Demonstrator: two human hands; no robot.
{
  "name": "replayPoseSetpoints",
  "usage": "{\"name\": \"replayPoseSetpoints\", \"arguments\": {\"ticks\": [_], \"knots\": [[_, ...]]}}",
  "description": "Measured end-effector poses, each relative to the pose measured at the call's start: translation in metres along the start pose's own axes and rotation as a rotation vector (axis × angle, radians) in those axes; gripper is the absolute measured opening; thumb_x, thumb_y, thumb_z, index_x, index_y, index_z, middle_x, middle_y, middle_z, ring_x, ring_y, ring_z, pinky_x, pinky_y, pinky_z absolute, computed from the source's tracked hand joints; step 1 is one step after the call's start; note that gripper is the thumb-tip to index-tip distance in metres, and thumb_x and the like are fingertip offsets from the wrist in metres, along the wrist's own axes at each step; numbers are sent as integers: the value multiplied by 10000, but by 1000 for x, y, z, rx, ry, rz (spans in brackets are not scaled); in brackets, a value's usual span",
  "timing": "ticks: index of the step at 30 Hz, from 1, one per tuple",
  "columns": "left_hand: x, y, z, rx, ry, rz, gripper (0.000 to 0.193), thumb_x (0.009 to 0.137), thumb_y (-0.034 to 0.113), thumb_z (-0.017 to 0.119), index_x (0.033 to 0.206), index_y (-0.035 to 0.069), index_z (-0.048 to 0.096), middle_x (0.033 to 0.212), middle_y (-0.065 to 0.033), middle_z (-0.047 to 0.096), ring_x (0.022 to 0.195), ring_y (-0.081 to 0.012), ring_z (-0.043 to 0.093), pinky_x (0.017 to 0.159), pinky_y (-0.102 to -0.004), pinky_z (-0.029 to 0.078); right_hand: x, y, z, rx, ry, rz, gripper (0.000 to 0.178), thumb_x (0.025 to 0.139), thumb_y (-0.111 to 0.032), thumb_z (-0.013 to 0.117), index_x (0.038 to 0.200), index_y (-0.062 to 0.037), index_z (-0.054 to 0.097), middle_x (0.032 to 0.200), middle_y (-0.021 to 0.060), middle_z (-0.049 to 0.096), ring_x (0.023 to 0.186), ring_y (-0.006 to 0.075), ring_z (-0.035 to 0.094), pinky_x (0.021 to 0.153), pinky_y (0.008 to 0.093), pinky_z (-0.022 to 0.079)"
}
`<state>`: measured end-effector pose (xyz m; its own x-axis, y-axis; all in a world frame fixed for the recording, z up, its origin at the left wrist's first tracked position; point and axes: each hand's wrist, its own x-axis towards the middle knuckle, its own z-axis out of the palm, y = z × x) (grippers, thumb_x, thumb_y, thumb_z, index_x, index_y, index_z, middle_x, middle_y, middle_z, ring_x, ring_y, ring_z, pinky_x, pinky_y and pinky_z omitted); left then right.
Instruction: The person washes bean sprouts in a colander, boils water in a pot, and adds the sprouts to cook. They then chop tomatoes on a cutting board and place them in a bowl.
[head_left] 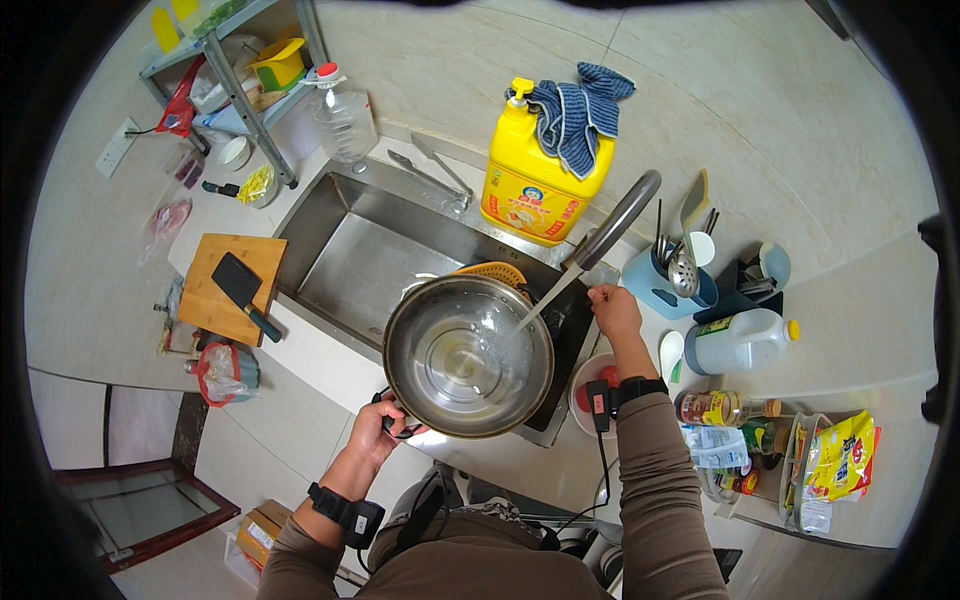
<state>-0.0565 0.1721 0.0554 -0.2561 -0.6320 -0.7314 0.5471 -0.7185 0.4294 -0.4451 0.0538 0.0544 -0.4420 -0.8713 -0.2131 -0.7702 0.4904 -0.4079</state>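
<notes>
My left hand (375, 432) is closed round the black handle of a wide stainless steel pan (400, 370). The pan is held over the near right part of the sink (335, 262), some water lying in its bottom. From the curved metal tap (622, 218) a stream of water falls into the pan's right side. My right hand (614, 312) is by the sink's right edge, below the tap, its fingers curled together; what they grip, if anything, is hidden. Behind the pan, part of a yellow strainer basket (495, 270) shows.
A big yellow detergent jug (540, 180) with a blue striped cloth (575, 120) stands behind the sink. To the left, a cleaver (240, 285) lies on a wooden cutting board (205, 320). A blue utensil holder (655, 285), a white-capped bowl of red items (580, 390) and bottles (740, 342) line the right.
</notes>
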Motion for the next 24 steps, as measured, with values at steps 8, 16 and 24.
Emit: {"name": "replayPoseSetpoints", "arguments": {"ticks": [8,16,24], "knots": [[2,-2,-3,-2,-48,-21,312,630,15,460,935,23,526,605,-23,487,399,-113,412,771,-454,509,1,0,-1,1,-27,11,235,815,-366,591,936,-183,673,880,106,659,857,294,621,717,399,486],[1,-2,0,4,-56,-17,312,625,12,457,929,12,529,625,-27,495,400,-111,414,761,-456,513,-1,-2,-14,-53,-16,31,324,788,-406,613,968,-141,658,924,115,653,892,294,611,735,394,479],[7,4,7,26,-102,16,375,631,20,446,999,8,521,621,-22,492,396,-107,394,764,-453,512,1,5,-13,-238,217,-168,273,842,-361,548,836,-103,635,874,114,650,821,295,621,701,417,481]]}}
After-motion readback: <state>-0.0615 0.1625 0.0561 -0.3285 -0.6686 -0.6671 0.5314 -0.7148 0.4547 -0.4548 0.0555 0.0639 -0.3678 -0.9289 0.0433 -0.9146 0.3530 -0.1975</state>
